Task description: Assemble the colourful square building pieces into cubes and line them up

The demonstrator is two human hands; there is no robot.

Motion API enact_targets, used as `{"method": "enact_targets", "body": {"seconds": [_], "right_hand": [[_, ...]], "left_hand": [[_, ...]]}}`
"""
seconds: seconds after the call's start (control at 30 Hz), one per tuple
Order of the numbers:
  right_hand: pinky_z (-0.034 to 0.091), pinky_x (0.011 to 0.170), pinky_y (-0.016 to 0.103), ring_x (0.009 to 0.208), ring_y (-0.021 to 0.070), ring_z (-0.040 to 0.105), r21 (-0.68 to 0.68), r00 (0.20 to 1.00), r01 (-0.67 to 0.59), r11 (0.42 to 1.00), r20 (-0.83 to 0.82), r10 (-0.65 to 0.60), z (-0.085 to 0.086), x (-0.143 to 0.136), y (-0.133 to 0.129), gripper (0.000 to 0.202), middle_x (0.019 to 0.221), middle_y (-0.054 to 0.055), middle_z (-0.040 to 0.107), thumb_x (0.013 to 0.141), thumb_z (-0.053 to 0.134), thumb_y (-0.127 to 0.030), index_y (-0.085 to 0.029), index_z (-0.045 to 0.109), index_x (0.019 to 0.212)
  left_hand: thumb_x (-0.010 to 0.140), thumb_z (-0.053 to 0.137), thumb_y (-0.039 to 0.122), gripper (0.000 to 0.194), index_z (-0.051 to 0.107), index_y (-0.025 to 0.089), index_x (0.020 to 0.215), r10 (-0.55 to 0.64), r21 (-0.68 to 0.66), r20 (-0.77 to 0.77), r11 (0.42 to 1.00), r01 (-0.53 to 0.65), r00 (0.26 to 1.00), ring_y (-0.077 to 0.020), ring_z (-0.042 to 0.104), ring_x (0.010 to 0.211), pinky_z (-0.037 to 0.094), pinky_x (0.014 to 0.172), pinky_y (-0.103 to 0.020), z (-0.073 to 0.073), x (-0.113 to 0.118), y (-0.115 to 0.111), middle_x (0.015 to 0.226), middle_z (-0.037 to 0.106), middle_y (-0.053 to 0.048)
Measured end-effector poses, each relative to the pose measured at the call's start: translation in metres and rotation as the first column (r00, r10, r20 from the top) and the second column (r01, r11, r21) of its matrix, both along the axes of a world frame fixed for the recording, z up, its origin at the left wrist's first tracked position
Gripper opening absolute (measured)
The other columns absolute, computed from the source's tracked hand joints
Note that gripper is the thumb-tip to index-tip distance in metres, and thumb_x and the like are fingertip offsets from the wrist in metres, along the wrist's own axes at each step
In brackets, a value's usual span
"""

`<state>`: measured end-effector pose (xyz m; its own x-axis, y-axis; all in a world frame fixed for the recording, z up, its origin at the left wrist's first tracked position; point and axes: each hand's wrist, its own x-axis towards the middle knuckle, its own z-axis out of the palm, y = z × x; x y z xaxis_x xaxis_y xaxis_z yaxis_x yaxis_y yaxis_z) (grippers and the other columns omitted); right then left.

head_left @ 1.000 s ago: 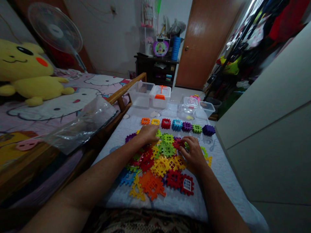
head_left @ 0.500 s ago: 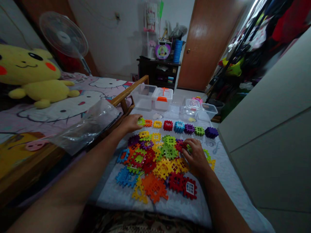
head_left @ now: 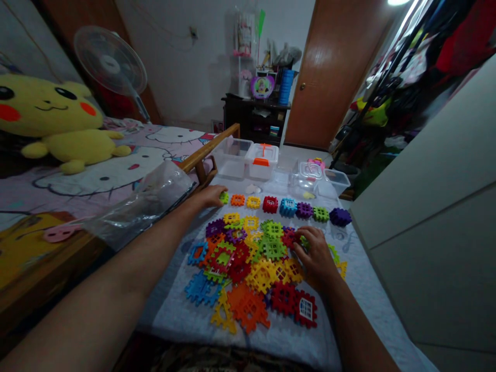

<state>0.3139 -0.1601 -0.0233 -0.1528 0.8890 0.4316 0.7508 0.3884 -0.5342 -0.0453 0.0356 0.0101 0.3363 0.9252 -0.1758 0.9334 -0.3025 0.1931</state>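
My left hand (head_left: pixel 214 196) is at the left end of a row of interlocking toy blocks, its fingers closed on a small green block (head_left: pixel 223 197). Just right of it stand an orange block (head_left: pixel 237 200) and a yellow block (head_left: pixel 253 202). My right hand (head_left: pixel 315 252) rests at the right side of a loose pile of notched plastic tiles, thumb and fingers apart. Near its fingertips lie a red tile (head_left: pixel 289 238) and a partly covered green tile (head_left: pixel 305 241). Yellow tiles (head_left: pixel 262 275) and orange tiles (head_left: pixel 248 306) lie closer to me.
Farther along the row are red (head_left: pixel 270 204), blue (head_left: pixel 288 207) and dark purple (head_left: pixel 340 217) blocks. Clear plastic boxes (head_left: pixel 232 160) stand behind it. A wooden bed rail (head_left: pixel 211 147) and a plastic bag (head_left: pixel 143 201) border the left; a white cabinet (head_left: pixel 430 206) borders the right.
My left hand has shifted slightly left with the green block, opening a gap to the orange one. The right hand stays over the pile. The whole view has shifted a little.
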Motion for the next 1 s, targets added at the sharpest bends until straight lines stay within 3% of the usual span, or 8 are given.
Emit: {"method": "enact_targets", "body": {"seconds": [0.33, 0.5, 1.0], "right_hand": [[0.044, 0.094, 0.049, 0.104, 0.0282, 0.054, -0.018, 1.000, 0.005, 1.000, 0.000, -0.005, 0.003, -0.002, -0.002, 0.014, 0.106, 0.010, 0.063, 0.086, 0.059, -0.021, -0.023, 0.064, 0.099], [0.044, 0.094, 0.049, 0.103, 0.0280, 0.054, -0.008, 1.000, 0.002, 1.000, 0.003, -0.002, 0.002, -0.001, -0.001, 0.014, 0.106, 0.010, 0.064, 0.085, 0.060, -0.019, -0.023, 0.064, 0.098], [0.043, 0.094, 0.046, 0.103, 0.0275, 0.053, -0.008, 1.000, 0.002, 1.000, 0.010, -0.002, 0.000, 0.000, 0.000, 0.015, 0.106, 0.010, 0.063, 0.085, 0.060, -0.020, -0.021, 0.064, 0.099]], "left_hand": [[0.061, 0.063, 0.026, 0.059, 0.064, 0.020, 0.119, 0.006, -0.044, -0.007, 0.999, -0.006, 1.000, -0.0282, 0.058, 0.122, 0.044, 0.104, -0.034, -0.003, -0.004, 0.007, 0.129, 0.065, -0.009], [0.061, 0.062, 0.026, 0.060, 0.064, 0.014, 0.120, -0.015, -0.047, 0.011, 0.999, 0.015, 1.000, -0.0298, 0.057, 0.123, 0.043, 0.106, -0.035, -0.005, -0.005, 0.010, 0.133, 0.063, -0.013], [0.060, 0.061, 0.030, 0.065, 0.062, 0.016, 0.124, -0.056, -0.055, 0.008, 0.997, 0.056, 0.998, -0.0297, 0.056, 0.123, 0.042, 0.106, -0.036, -0.013, -0.016, 0.019, 0.132, 0.063, -0.012]]}}
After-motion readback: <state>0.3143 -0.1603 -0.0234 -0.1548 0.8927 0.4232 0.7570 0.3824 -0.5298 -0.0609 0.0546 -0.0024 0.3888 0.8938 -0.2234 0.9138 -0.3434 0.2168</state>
